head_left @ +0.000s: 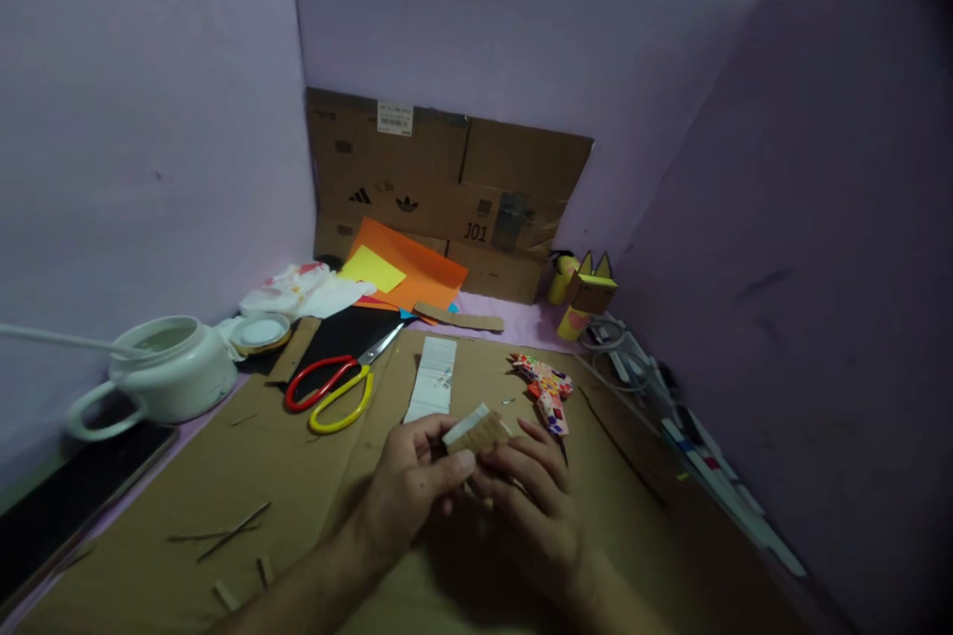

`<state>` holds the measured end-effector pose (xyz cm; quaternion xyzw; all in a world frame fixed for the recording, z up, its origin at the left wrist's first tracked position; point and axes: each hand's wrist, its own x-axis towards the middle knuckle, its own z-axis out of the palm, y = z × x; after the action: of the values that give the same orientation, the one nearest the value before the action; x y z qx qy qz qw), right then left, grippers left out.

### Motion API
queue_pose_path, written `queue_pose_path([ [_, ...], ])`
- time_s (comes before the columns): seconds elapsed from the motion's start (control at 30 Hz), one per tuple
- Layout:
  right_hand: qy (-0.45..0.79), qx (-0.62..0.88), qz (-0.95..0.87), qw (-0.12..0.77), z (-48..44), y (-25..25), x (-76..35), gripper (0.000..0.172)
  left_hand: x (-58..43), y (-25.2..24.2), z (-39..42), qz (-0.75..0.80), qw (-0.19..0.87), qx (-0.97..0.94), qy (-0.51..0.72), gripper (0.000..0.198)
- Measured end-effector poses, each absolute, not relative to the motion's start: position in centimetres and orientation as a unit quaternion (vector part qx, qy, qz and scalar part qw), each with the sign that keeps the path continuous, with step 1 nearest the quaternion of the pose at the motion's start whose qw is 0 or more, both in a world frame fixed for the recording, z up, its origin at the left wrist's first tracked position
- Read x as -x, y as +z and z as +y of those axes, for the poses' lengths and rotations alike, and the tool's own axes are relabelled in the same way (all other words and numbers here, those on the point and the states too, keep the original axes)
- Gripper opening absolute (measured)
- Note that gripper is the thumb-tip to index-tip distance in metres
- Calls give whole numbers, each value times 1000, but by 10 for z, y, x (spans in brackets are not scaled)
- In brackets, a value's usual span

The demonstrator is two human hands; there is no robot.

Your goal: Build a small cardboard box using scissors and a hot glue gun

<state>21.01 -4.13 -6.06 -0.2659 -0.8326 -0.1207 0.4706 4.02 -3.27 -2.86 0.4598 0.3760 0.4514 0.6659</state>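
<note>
Between my two hands is a small piece of cardboard (pixel 480 431) with a pale strip along its upper left edge. My left hand (pixel 417 476) pinches its left side, thumb on top. The fingers of my right hand (pixel 532 491) are bent around its right side; the fingertips partly cover it. Just beyond lies a white strip (pixel 432 379) with small dark marks. A colourful patterned cutout (pixel 546 387) lies to the right of my hands. Scissors (pixel 342 379) with one red and one yellow handle rest to the left, blades pointing away.
A white mug-like pot (pixel 175 387) with a stick in it stands left, beside a dark phone-like slab (pixel 89 476). Orange paper (pixel 417 268) lies before an upright cardboard sheet (pixel 417 154). A cardboard figure with pointed ears (pixel 592 293) and cables (pixel 632 357) are at right.
</note>
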Motion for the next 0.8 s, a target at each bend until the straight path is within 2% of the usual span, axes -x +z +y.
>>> queue_pose_path([
  [0.1,61,327,-756,564,-41,-58,-208,25,-37,-25,-30,392,623,-496,461,33],
  [0.17,289,385,-638,601,-41,-55,-206,25,-35,-21,-30,387,602,-536,448,32],
  [0.23,513,386,-534,550,-41,-52,-204,35,-35,-17,-31,391,582,-567,432,33],
  [0.3,641,341,-485,488,-42,-50,-202,44,-37,-16,-33,399,557,-594,422,35],
  [0.4,688,294,-469,469,-42,-51,-199,43,-38,-20,-33,396,514,-642,409,34],
  [0.6,656,314,-458,512,-40,-59,-196,35,-41,-28,-33,398,426,-696,420,28],
  [0.8,642,330,-462,515,-42,-56,-196,29,-42,-27,-39,380,377,-721,441,22],
])
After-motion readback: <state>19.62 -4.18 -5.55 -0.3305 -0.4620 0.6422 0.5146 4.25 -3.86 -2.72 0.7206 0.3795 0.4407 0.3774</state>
